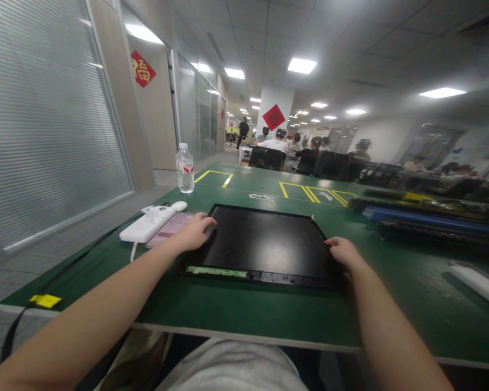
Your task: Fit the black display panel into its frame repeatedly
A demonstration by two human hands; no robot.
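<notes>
A black LCD screen panel (264, 241) in a thin dark frame lies face up on the green-topped table (269, 317). Along its near edge runs a narrow green circuit board (217, 271). My left hand (196, 231) grips the panel's left edge, thumb and fingers bent over the frame. On the opposite side my right hand (342, 251) pinches the right edge between thumb and fingers. The undersides of both grips are hidden.
Left of the panel lie a white power bank (146, 224), a phone (169, 231) and a white mouse-shaped object (179, 206). A water bottle (185, 169) stands behind them. Stacked dark panels (424, 217) and a white bar (478, 282) are at right. People sit farther back.
</notes>
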